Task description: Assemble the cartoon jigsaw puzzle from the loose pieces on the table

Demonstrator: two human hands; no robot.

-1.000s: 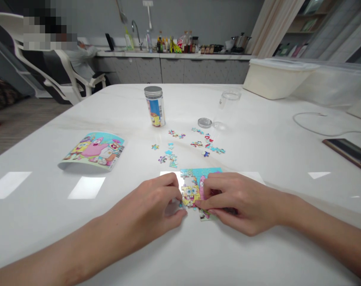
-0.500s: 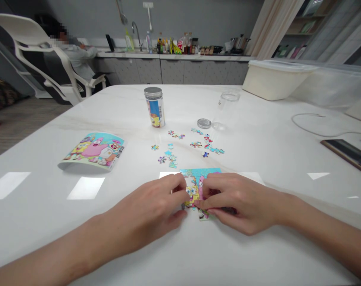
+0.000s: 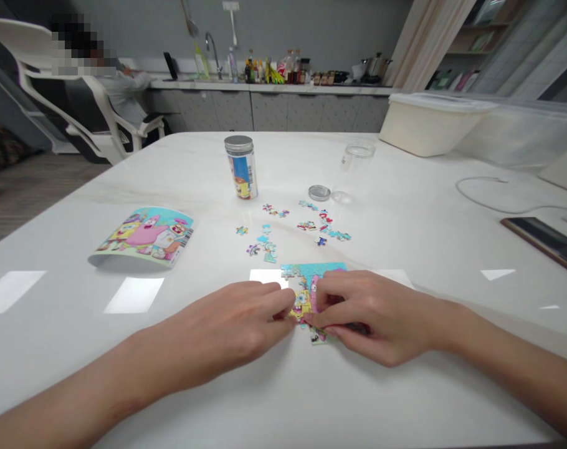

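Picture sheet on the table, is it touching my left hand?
Apart: the head view shows white tabletop between the picture sheet and your left hand.

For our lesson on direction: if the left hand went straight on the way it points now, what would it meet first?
Most likely the partly joined puzzle, close by the left hand, though contact is unclear; the right hand lies just beyond.

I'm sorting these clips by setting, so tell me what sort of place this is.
Probably a kitchen or dining area: a curved faucet and a row of bottles stand along the back counter, above grey cabinets.
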